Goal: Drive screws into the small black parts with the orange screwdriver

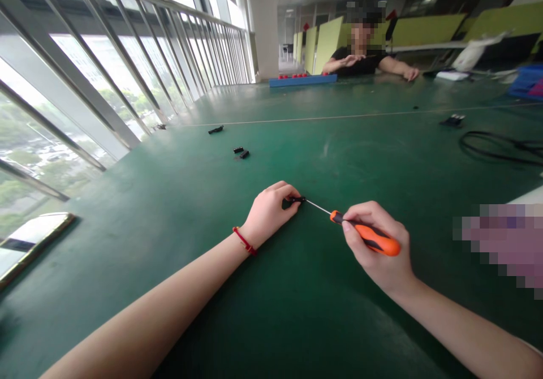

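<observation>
My left hand (272, 208), with a red cord bracelet (245, 241) at the wrist, pinches a small black part (298, 199) just above or on the green table. Its exact kind is too small to make out. In my right hand (379, 243) is an orange and black screwdriver (377, 239), gripped by its handle. The thin metal shaft points left, and its tip meets the black part at my left fingertips. Whether the tip sits in a screw cannot be seen.
Small black pieces (241, 153) and another black piece (216, 130) lie farther back on the green table (169, 198). A phone (31, 243) rests at the left edge, near the railing. A black cable (500, 147) lies right. Across the table sits a person (360, 56) behind a blue strip (303, 81).
</observation>
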`<action>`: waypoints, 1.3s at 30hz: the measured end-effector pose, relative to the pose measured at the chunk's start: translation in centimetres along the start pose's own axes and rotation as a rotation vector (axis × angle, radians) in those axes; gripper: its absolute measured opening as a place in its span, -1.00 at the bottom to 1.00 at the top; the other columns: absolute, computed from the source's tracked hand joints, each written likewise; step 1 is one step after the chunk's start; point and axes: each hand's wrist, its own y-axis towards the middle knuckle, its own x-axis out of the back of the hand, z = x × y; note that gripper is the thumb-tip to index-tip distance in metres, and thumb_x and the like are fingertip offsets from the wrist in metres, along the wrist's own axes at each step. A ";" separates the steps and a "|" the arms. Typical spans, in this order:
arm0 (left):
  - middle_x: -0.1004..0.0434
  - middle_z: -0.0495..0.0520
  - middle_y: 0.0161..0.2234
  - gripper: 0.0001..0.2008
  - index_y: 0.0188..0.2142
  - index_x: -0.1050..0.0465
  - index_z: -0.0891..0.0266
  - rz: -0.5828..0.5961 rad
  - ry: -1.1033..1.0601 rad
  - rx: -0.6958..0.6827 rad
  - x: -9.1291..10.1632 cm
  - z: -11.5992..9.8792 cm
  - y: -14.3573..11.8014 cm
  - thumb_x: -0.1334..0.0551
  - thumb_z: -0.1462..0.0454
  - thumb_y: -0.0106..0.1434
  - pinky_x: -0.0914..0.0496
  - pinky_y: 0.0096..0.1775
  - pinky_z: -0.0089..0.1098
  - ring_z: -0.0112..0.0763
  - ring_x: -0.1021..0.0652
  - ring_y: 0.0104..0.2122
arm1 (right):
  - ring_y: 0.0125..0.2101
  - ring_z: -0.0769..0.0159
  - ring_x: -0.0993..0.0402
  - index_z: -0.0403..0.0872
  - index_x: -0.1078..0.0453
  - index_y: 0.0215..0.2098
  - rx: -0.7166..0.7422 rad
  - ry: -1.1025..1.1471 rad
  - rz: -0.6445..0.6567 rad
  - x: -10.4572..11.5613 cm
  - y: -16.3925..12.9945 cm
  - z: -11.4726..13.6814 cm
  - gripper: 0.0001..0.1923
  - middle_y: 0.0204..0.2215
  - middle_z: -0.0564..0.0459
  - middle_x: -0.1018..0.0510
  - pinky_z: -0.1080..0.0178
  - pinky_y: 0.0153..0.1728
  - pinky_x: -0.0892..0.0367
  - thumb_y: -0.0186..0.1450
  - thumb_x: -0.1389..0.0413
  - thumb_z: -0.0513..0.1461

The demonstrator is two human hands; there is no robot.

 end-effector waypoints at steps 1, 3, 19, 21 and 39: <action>-0.49 0.04 -0.29 -0.88 -0.32 -0.48 0.23 -0.001 0.000 0.000 0.0 0.0 0.0 -0.17 0.34 0.17 -0.42 -0.23 -0.40 -0.40 -0.50 -0.31 | -0.62 0.48 -0.37 -0.04 -0.28 -0.39 -0.004 0.000 0.001 0.0 0.0 0.0 -0.92 -0.57 0.18 -0.44 0.41 -0.58 -0.29 0.18 -0.10 -0.34; -0.49 0.04 -0.29 -0.88 -0.32 -0.48 0.22 -0.002 0.000 -0.003 0.0 0.0 0.0 -0.17 0.34 0.17 -0.42 -0.23 -0.40 -0.40 -0.50 -0.31 | -0.63 0.47 -0.37 -0.04 -0.28 -0.39 -0.008 -0.001 0.005 0.0 0.0 -0.1 -0.92 -0.57 0.17 -0.44 0.40 -0.59 -0.29 0.18 -0.10 -0.33; -0.49 0.04 -0.28 -0.89 -0.33 -0.47 0.22 0.007 0.034 -0.025 -0.1 -0.2 -0.2 -0.16 0.35 0.17 -0.43 -0.24 -0.40 -0.39 -0.51 -0.31 | -0.46 0.37 -0.40 -0.01 -0.23 -0.15 -0.034 0.068 -0.115 -0.4 0.0 -0.1 -0.65 -0.46 0.13 -0.35 0.29 -0.43 -0.39 0.12 -0.17 -0.31; -0.49 0.04 -0.28 -0.89 -0.33 -0.47 0.22 0.007 0.035 -0.026 -0.1 -0.2 -0.1 -0.16 0.35 0.17 -0.43 -0.23 -0.40 -0.40 -0.51 -0.31 | -0.51 0.39 -0.39 -0.01 -0.27 -0.21 -0.059 0.040 -0.030 -0.3 0.0 -0.2 -0.76 -0.51 0.15 -0.36 0.30 -0.47 -0.37 0.16 -0.16 -0.29; -0.49 0.03 -0.28 -0.90 -0.34 -0.46 0.23 0.004 0.018 -0.012 -0.2 -0.3 -0.1 -0.18 0.35 0.15 -0.42 -0.23 -0.39 -0.39 -0.50 -0.30 | -0.40 0.32 -0.38 0.00 -0.21 -0.06 0.031 0.054 -0.135 -0.2 -0.2 0.0 -0.54 -0.36 0.06 -0.34 0.21 -0.33 -0.38 0.09 -0.18 -0.33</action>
